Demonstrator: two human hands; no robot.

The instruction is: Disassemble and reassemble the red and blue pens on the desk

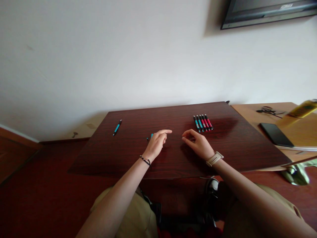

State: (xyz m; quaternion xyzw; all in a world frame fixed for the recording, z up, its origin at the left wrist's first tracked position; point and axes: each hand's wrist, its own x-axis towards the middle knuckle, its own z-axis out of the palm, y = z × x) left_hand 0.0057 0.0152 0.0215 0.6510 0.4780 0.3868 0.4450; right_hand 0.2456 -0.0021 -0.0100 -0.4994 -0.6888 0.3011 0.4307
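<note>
My left hand [158, 140] is over the middle of the dark table [138, 119], index finger stretched to the right and the other fingers curled. Small blue pieces [151, 136] show beside and partly behind it. My right hand [197, 142] hovers to its right, thumb and fingers curved toward each other, with something small and pale at the fingertips that I cannot make out. Beyond it several blue and red pens [203, 122] lie side by side in a row. A single blue pen [117, 127] rests at the table's left.
To the right, a lighter wooden table [250, 114] holds a black phone [276, 135], a black cable [269, 111] and a yellow bottle [304, 109]. A screen [267, 13] hangs on the wall at the upper right.
</note>
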